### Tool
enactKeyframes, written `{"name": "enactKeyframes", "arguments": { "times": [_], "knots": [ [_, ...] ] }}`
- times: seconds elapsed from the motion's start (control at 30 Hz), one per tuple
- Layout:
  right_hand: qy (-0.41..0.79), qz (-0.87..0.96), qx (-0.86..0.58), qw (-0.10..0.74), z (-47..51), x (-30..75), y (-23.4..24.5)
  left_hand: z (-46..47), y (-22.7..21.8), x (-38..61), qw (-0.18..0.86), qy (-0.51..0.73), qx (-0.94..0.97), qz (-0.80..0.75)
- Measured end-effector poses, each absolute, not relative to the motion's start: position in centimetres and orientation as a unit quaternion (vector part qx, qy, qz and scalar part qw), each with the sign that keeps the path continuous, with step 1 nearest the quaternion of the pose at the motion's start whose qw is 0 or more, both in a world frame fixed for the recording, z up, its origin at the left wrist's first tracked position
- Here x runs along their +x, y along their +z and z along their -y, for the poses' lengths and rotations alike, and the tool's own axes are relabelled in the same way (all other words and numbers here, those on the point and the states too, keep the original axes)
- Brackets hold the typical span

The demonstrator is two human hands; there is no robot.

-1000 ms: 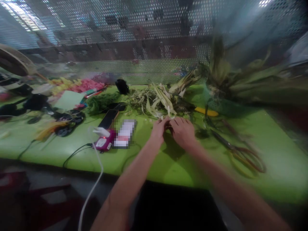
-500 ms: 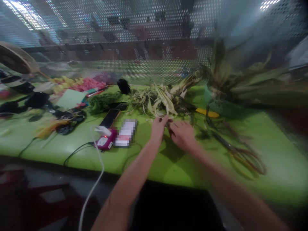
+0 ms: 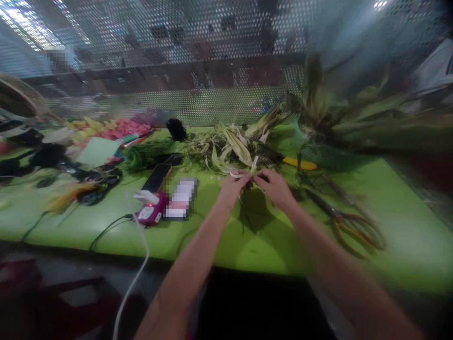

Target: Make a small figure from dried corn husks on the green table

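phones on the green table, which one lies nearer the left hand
The phone with the bright screen; the other phone, farther from the left hand, has a dark screen.

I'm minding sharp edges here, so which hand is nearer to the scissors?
Right. The right hand is to the left of the scissors, apart from them; the left hand is farther left, beyond the right hand.

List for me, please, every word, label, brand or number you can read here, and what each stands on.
No text can be read.
Bright phone: its screen is pixelated, so unreadable.
Purple socket box: any markings are too small and blurred.
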State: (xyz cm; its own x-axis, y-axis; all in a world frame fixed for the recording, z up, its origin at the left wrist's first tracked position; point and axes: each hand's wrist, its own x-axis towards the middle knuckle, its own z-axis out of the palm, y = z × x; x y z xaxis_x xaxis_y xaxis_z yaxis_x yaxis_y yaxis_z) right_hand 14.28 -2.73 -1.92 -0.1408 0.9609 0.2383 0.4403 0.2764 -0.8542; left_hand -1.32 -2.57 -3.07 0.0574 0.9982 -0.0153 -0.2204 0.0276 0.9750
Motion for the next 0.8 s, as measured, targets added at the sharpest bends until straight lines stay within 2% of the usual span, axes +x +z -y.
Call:
{"name": "enactKeyframes", "arguments": {
  "times": [0.33,0.53,0.63,0.8],
  "knots": [
    [0.297,0.648,-0.548,0.438,2.1,14.4,-2.8,2.8,-2.7,-0.6,0.677,0.551,0.312,-0.375],
    [0.305,0.642,-0.542,0.449,1.8,14.7,-2.8,3.0,-2.3,-0.7,0.653,0.552,0.342,-0.390],
    [0.355,0.650,-0.488,0.462,1.7,14.7,-2.6,3.0,-2.3,-0.9,0.616,0.539,0.393,-0.419],
    [0.404,0.599,-0.471,0.506,1.8,14.5,-2.1,3.3,-2.4,-0.7,0.617,0.505,0.436,-0.417]
  ]
}}
